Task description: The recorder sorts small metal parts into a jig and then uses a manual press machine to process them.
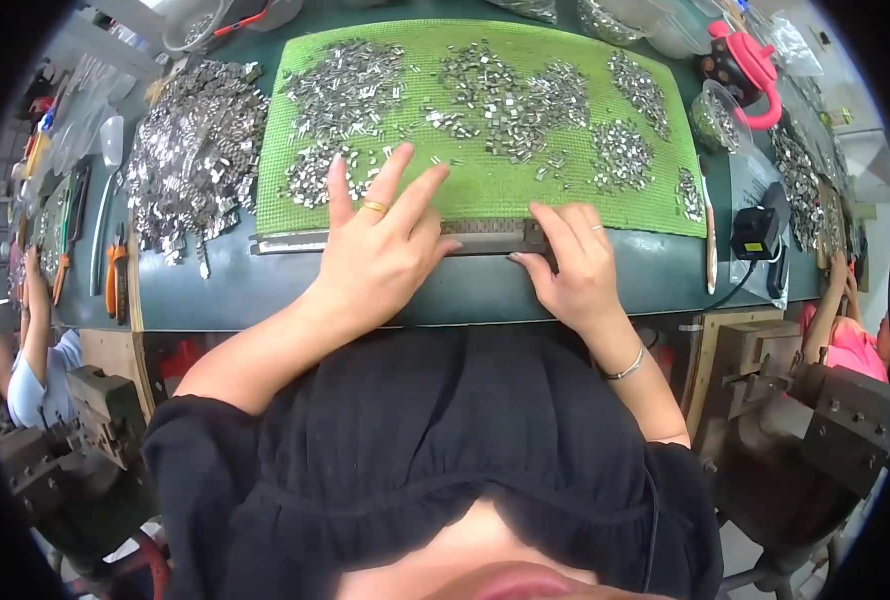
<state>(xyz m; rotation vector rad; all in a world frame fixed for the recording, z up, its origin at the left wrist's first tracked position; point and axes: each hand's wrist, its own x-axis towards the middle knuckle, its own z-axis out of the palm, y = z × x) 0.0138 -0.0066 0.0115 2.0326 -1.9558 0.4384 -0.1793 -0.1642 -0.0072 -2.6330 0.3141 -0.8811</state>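
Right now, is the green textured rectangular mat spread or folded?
Spread: the green textured mat lies open across the dark green table, with small silvery metal pieces scattered over it.

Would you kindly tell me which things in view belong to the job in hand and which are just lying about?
Apparently in the job: long metal bar, held by the right hand; green mat, partly under the left hand; small metal pieces on it.

Apparently just lying about: orange-handled pliers; black adapter; pink-and-dark pot.
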